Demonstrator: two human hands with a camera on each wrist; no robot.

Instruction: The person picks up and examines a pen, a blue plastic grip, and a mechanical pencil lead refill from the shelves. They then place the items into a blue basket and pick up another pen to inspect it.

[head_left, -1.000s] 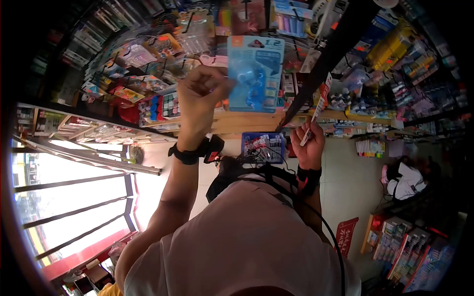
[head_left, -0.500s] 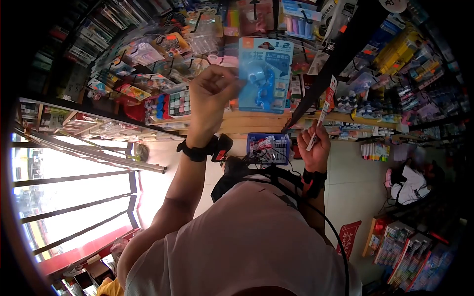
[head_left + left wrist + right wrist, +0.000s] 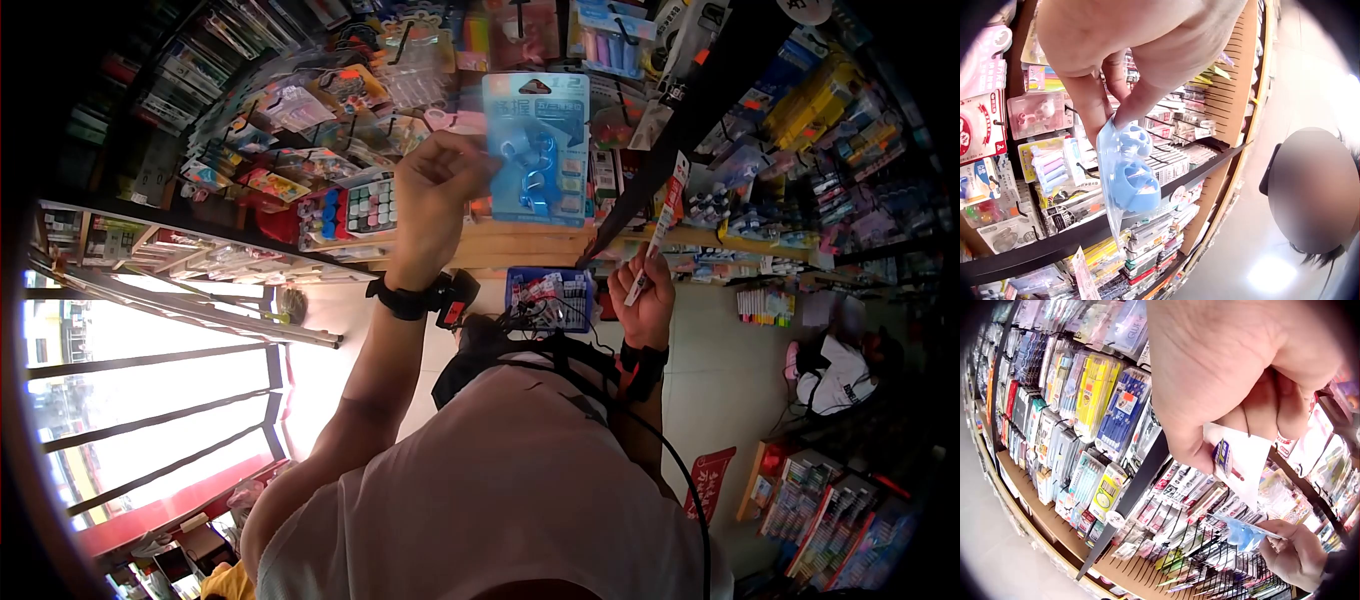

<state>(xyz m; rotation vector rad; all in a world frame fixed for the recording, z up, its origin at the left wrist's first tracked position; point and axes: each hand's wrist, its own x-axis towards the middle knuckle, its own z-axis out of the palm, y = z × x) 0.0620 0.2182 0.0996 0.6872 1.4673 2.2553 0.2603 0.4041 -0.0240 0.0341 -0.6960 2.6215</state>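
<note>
In the head view the left hand pinches the left edge of a blue blister card with light blue ring-shaped pieces under clear plastic, held upright before the shelves. The left wrist view shows thumb and fingertips on the top edge of that pack. Lower and to the right, the right hand grips a narrow white and red package, seen nearly edge-on. Up close, in the right wrist view, thumb and curled fingers hold its white card, which has a blue logo.
Hanging packs fill the display behind the hands, with a dark slanted post between sections. A blue basket of packages is below, near the body. Another person is at the right; a bright window lies left.
Both hands and the blue card appear slightly further right in the head view, as does the background. The card has tilted a little, and both grips are unchanged.
</note>
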